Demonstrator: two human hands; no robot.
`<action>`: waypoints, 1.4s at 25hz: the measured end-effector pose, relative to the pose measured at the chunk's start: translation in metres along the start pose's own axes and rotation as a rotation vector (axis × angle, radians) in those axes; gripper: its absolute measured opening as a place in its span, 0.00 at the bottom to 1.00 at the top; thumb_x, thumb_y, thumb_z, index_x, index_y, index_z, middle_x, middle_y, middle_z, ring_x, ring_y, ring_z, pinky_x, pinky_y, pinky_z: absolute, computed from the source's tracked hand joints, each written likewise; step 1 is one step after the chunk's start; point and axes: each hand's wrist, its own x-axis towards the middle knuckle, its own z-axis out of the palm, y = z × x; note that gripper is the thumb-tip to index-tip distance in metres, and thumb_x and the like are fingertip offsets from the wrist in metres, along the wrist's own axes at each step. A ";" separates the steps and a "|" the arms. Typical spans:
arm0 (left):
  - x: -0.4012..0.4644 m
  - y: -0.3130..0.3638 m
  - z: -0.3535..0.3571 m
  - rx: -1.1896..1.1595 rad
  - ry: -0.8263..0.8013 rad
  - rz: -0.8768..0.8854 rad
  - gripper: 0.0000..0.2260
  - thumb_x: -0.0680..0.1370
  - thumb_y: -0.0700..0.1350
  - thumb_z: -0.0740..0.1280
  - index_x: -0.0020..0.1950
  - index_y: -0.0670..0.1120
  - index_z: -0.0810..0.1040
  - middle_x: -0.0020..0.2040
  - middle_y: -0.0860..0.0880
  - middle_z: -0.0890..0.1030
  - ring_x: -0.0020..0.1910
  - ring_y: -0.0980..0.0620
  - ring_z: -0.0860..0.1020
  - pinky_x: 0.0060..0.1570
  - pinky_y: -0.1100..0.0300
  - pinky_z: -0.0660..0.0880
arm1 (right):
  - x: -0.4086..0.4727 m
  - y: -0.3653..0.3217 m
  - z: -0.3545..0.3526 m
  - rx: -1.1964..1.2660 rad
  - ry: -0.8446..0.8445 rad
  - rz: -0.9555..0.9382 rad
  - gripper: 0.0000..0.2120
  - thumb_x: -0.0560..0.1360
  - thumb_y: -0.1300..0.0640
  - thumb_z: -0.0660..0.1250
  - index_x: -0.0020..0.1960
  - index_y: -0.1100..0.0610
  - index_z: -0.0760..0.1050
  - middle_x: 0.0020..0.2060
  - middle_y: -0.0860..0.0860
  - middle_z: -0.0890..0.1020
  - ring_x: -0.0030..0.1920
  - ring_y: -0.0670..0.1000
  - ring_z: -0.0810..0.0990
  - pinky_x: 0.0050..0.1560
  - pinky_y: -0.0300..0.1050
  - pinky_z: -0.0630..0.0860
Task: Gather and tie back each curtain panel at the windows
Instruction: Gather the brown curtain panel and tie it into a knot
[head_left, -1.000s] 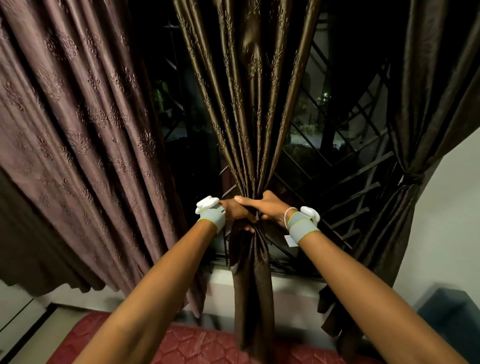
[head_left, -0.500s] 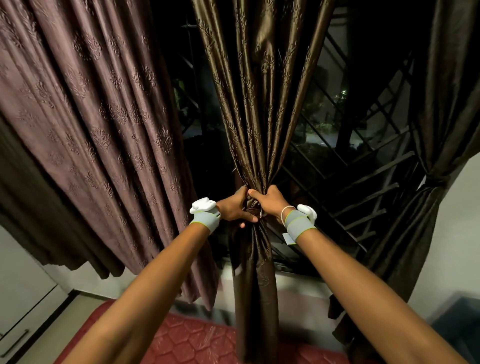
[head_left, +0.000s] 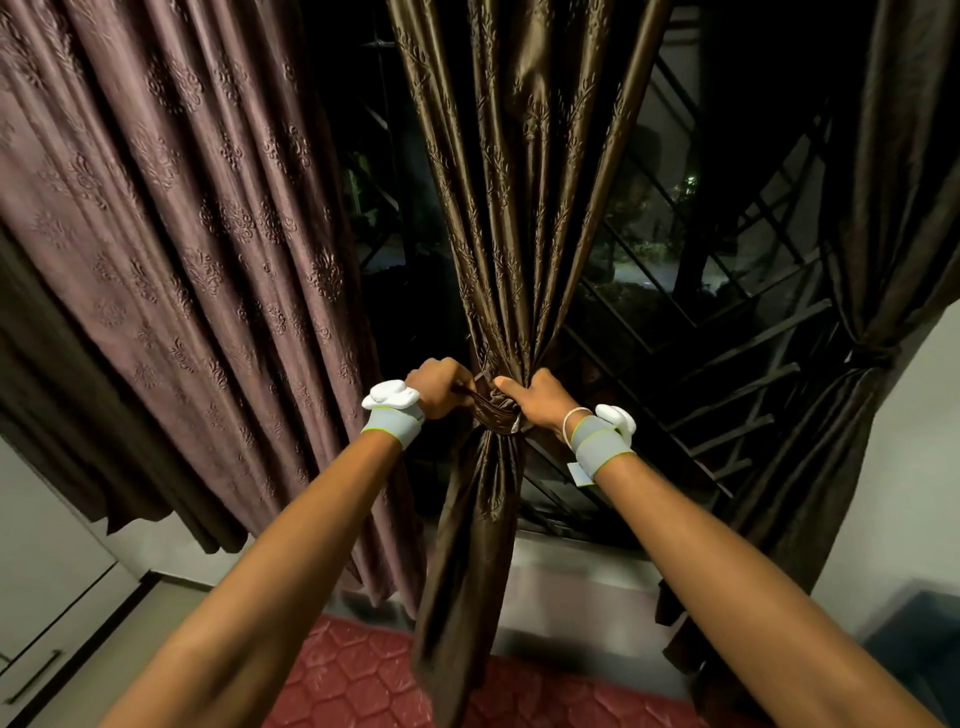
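Left hand (head_left: 439, 387) & right hand (head_left: 537, 400) both grasp brown fabric tie band (head_left: 496, 413) btwn them round gathered glossy brown curtain panel (head_left: 506, 218); mid-knot, next prob needs firm cinch.

arms: both stretched forward, wrists banded | left hand (head_left: 439, 387): fingers curled, a tie band (head_left: 491, 410) gripped | right hand (head_left: 535, 397): the same band pinched, thumb extended

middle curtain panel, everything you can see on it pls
The middle curtain panel is glossy dark-brown fabric with an embossed leaf pattern, hanging before the dark window grille. It is gathered at mid-height into a tight waist, wrapped by a matching tie-back band, flaring loose below. The left hand and right hand each grip the band.
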 end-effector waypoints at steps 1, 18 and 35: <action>0.002 0.004 0.004 0.034 0.037 -0.020 0.09 0.71 0.49 0.73 0.50 0.53 0.83 0.52 0.47 0.81 0.58 0.45 0.75 0.56 0.52 0.74 | 0.001 0.001 0.000 0.007 -0.009 0.000 0.28 0.76 0.45 0.67 0.60 0.68 0.69 0.60 0.62 0.76 0.62 0.61 0.74 0.62 0.51 0.71; -0.002 0.051 0.017 -0.624 -0.277 -0.146 0.02 0.76 0.38 0.66 0.48 0.43 0.77 0.42 0.42 0.76 0.42 0.48 0.74 0.41 0.61 0.71 | 0.008 0.008 -0.002 0.038 -0.073 0.045 0.41 0.65 0.29 0.64 0.59 0.64 0.75 0.54 0.60 0.81 0.53 0.59 0.81 0.57 0.55 0.78; 0.057 0.050 0.083 -0.546 -0.032 -0.176 0.34 0.59 0.62 0.68 0.63 0.48 0.78 0.60 0.44 0.81 0.61 0.44 0.78 0.63 0.50 0.74 | -0.005 0.033 -0.043 -0.525 -0.139 -0.016 0.23 0.68 0.53 0.74 0.58 0.58 0.71 0.53 0.57 0.80 0.56 0.57 0.80 0.53 0.45 0.74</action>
